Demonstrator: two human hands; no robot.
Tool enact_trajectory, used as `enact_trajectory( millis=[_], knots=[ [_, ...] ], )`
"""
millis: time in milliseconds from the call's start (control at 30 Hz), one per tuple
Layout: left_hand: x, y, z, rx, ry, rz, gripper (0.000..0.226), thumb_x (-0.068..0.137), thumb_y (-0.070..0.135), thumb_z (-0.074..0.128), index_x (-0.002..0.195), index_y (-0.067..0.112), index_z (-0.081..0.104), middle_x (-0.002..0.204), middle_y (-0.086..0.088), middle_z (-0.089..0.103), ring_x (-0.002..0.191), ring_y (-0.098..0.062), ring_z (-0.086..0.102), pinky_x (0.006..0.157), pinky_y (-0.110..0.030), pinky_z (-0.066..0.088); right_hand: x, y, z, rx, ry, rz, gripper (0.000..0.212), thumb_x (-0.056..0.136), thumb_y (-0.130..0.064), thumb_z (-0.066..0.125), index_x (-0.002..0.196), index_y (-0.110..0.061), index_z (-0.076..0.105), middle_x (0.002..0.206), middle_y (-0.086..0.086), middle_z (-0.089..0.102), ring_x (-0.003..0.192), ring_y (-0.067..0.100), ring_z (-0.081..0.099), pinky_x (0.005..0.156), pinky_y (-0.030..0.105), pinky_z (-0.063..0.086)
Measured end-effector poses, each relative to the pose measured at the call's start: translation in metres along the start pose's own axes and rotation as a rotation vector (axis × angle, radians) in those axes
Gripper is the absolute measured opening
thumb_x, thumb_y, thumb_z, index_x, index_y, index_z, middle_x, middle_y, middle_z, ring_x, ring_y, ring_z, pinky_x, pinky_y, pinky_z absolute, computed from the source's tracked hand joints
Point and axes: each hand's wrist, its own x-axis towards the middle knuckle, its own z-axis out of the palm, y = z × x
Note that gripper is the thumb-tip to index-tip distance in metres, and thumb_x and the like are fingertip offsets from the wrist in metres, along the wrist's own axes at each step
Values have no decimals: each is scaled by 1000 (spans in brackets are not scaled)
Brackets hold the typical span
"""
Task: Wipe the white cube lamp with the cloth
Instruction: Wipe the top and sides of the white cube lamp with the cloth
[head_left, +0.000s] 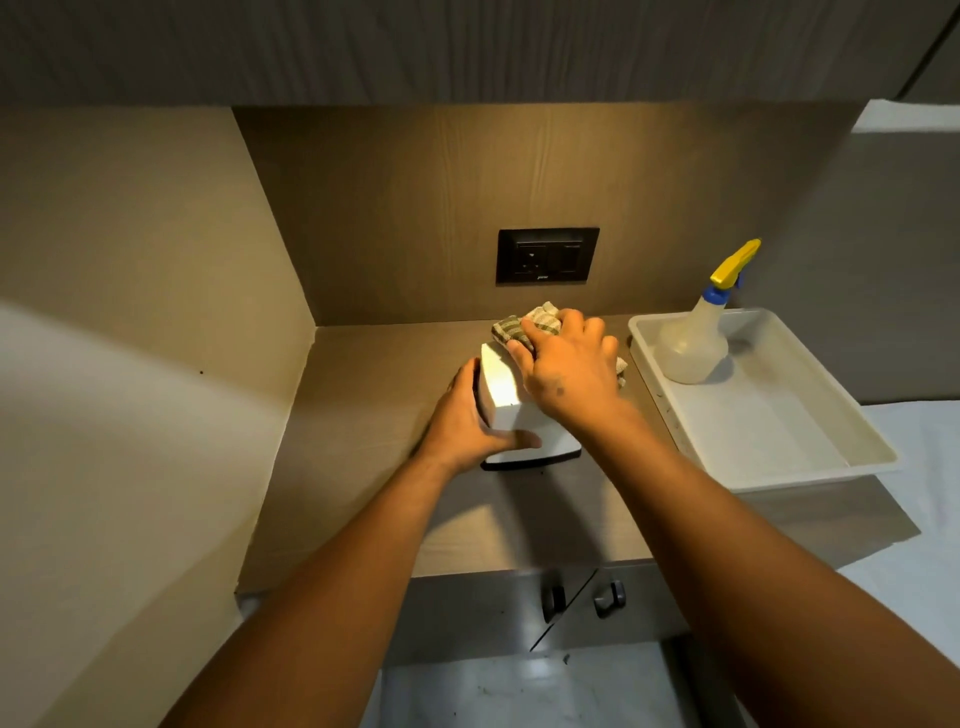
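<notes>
Lamp: white cube lamp (501, 395) is standing upright, tilting slightly left.
Left hand (470, 415): fingers are wrapping the lamp's left side.
Right hand (569, 374): fingers are spreading, pressing the cloth (511, 327) on its far top.

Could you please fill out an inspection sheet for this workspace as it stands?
Surface: brown countertop, lit from above.
Job's things: white cube lamp on the counter; striped cloth pressed on its top.
Clutter: spray bottle standing in a white tray.
Grippers: left hand steadies the lamp's side; right hand holds the cloth.
Cables: nothing seen.
Surroundings: black wall socket; cabinet handles below.
</notes>
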Motion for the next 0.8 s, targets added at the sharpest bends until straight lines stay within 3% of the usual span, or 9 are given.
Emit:
enact_trajectory(
  millis=[100,200,300,333,400,467,567,700,800],
  knots=[
    [-3,3,-2,134,3,28,103,45,52,104,128,44,45,125,19,61,110,6,58,83,-17,52,-5,-17,-8,-33,1,-33,53,95,-60,25,137,-35,46,129,13,44,111,32,38,87,45,30],
    [3,6,-3,5,1,49,23,88,43,75,107,30,78,105,1,77,92,-5,75,70,-25,60,-22,-35,-12,-28,28,-134,53,95,-58,30,138,-32,45,130,13,44,111,32,39,86,44,32],
    [2,7,2,-160,-107,-147,37,106,38,47,109,19,78,103,-10,77,85,-21,78,66,-31,62,-48,-35,-12,-43,57,-226,53,95,-57,33,139,-31,44,135,14,44,111,33,40,84,43,33],
    [-1,10,0,-17,-79,-168,30,102,37,58,121,18,70,114,-10,74,95,-21,77,74,-31,62,-56,-27,-11,-27,65,-235,53,95,-57,33,140,-31,43,136,13,44,111,32,40,84,43,33],
    [-1,2,1,186,-41,-80,78,68,40,93,135,28,55,128,2,68,110,-14,69,87,-32,59,-66,-2,-10,49,76,-205,53,95,-57,31,141,-34,42,140,12,42,112,31,38,85,42,33],
    [-3,2,0,77,-3,-51,110,42,48,102,137,37,47,129,12,64,111,-5,64,86,-28,58,-65,22,-9,120,74,-98,53,95,-57,31,142,-35,40,143,11,38,113,30,35,88,43,32],
    [-4,4,1,4,-7,-51,123,43,42,106,146,32,39,137,7,59,120,-11,57,93,-31,56,-57,29,-5,101,79,18,54,95,-57,31,144,-35,38,144,12,36,117,31,33,93,45,34],
    [3,-3,1,90,20,-77,104,56,28,102,142,31,43,134,5,60,118,-12,59,91,-31,54,-60,0,4,99,144,57,54,94,-60,28,141,-36,39,143,12,37,114,29,31,89,45,36],
    [1,9,1,1,-10,1,37,96,28,66,132,20,59,127,-7,68,110,-19,69,84,-29,59,-66,-30,6,65,166,2,53,94,-59,28,138,-34,44,140,13,41,112,31,34,86,45,34]
  ],
)
